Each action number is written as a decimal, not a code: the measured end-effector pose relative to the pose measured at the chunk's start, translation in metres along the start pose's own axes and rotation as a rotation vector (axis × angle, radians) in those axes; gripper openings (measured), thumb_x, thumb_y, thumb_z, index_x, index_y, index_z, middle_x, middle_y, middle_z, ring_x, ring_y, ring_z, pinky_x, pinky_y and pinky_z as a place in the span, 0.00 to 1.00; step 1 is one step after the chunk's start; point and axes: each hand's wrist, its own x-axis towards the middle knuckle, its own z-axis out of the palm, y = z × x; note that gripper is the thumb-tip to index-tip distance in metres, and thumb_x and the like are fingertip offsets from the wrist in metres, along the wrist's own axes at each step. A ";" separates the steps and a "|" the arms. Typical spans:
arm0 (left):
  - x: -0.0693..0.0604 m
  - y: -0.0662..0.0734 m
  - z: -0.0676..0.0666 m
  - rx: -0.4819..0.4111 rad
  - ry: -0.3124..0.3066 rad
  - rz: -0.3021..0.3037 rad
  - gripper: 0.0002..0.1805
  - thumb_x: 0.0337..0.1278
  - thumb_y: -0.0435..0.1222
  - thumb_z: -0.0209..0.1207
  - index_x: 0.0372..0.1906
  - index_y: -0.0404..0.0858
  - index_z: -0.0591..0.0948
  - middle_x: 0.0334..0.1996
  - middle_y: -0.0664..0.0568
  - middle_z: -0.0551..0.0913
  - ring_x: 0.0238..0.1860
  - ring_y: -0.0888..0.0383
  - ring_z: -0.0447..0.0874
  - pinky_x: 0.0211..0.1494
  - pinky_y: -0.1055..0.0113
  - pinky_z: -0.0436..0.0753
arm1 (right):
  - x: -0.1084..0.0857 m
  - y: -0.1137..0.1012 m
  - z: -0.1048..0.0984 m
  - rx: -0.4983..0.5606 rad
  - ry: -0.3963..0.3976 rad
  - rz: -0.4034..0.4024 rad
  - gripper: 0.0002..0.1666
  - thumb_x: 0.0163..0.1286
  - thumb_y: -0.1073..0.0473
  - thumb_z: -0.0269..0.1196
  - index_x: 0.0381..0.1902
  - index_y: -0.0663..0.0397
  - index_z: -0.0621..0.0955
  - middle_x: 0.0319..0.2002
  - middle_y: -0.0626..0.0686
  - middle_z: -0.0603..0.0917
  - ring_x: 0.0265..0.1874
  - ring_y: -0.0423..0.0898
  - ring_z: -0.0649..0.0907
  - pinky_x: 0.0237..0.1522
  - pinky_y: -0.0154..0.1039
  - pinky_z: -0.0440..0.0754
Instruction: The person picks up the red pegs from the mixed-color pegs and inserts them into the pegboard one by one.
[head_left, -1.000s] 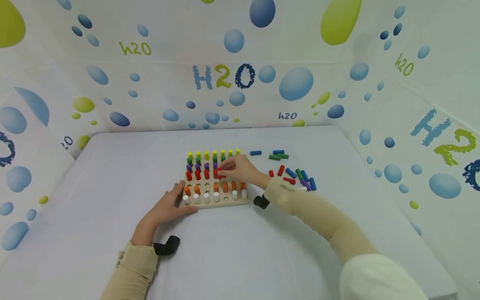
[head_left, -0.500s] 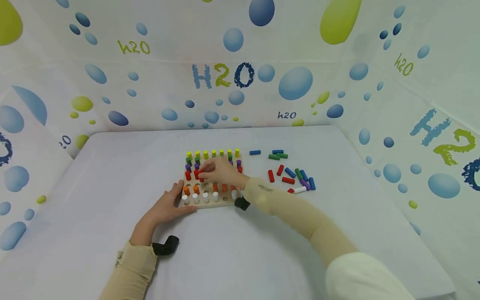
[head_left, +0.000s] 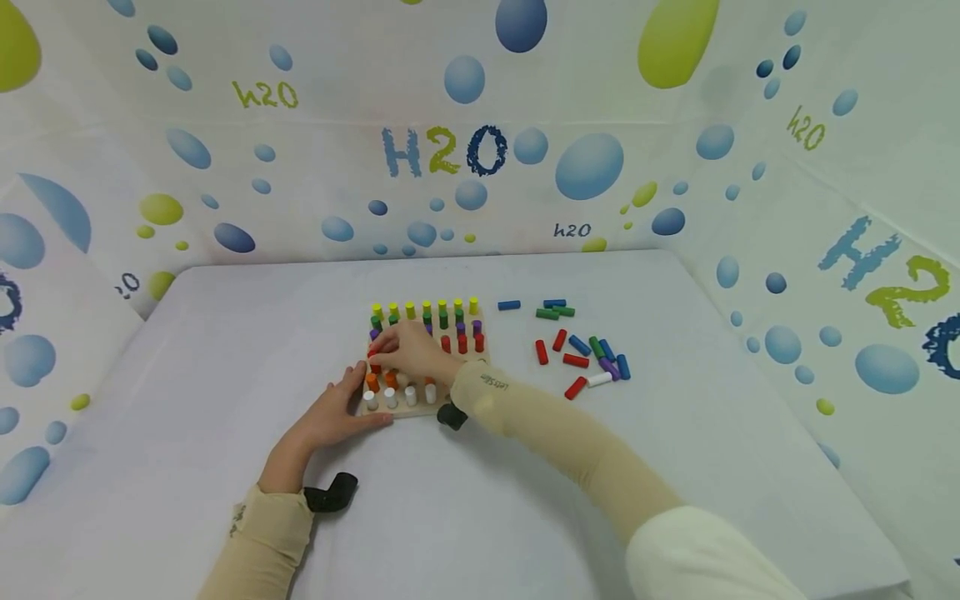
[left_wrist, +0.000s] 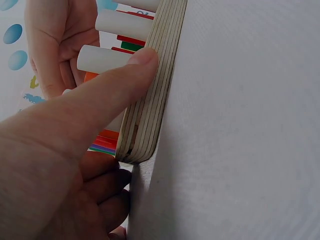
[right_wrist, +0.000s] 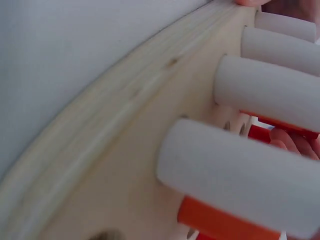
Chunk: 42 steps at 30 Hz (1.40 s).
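A wooden pegboard (head_left: 420, 411) carries rows of upright pegs: yellow, green, purple, red, orange and white, front row white. My left hand (head_left: 330, 417) holds its near-left corner, thumb along the front edge and fingers at the left side. In the left wrist view the thumb (left_wrist: 135, 70) lies on the layered board edge, below a white peg (left_wrist: 102, 59). Reaching over the board, my right hand (head_left: 408, 348) pinches a red peg (head_left: 375, 367) at the left end, behind the orange pegs. Whether that peg sits in a hole cannot be told.
Loose pegs lie right of the board: red (head_left: 576, 361), blue (head_left: 579, 344), purple (head_left: 609, 368), white (head_left: 600, 379) and green (head_left: 547, 314). A printed cloth backdrop (head_left: 330, 167) stands behind the white-covered table (head_left: 487, 500).
My right hand has moved left across the board with the red peg, from its middle to the left end. The forearm uncovers more loose pegs. The left hand stays put.
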 end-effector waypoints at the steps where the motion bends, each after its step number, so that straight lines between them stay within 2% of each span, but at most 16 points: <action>1: 0.000 0.000 0.000 0.001 0.001 0.002 0.58 0.46 0.58 0.62 0.70 0.31 0.44 0.69 0.31 0.43 0.67 0.33 0.37 0.65 0.38 0.41 | 0.000 0.000 0.001 0.009 -0.002 0.001 0.10 0.61 0.58 0.64 0.39 0.54 0.83 0.35 0.45 0.84 0.33 0.33 0.80 0.37 0.23 0.77; 8: 0.000 0.001 0.001 0.003 0.001 0.000 0.58 0.45 0.58 0.61 0.71 0.32 0.44 0.69 0.31 0.43 0.67 0.33 0.38 0.65 0.37 0.42 | -0.004 -0.004 0.003 0.015 -0.010 0.000 0.09 0.61 0.60 0.63 0.38 0.57 0.83 0.35 0.47 0.85 0.33 0.35 0.81 0.36 0.24 0.77; 17: 0.000 -0.002 0.002 -0.001 0.002 0.006 0.58 0.46 0.58 0.61 0.70 0.31 0.44 0.69 0.32 0.43 0.68 0.33 0.37 0.65 0.38 0.41 | -0.004 -0.005 0.003 -0.058 -0.015 -0.006 0.09 0.62 0.59 0.63 0.39 0.56 0.83 0.37 0.48 0.85 0.37 0.36 0.81 0.39 0.25 0.77; 26: 0.002 -0.003 0.003 -0.007 0.008 0.019 0.58 0.45 0.58 0.62 0.70 0.31 0.44 0.69 0.33 0.44 0.68 0.35 0.38 0.66 0.38 0.41 | -0.002 -0.001 0.005 -0.105 -0.032 -0.009 0.08 0.61 0.59 0.63 0.37 0.55 0.83 0.33 0.46 0.85 0.31 0.33 0.80 0.36 0.22 0.76; 42: 0.004 -0.004 0.004 0.002 0.008 0.004 0.58 0.45 0.59 0.61 0.71 0.33 0.44 0.69 0.32 0.43 0.68 0.34 0.38 0.65 0.37 0.42 | 0.003 0.004 0.008 -0.113 -0.021 0.004 0.09 0.59 0.59 0.65 0.38 0.54 0.84 0.34 0.46 0.85 0.32 0.32 0.80 0.36 0.21 0.76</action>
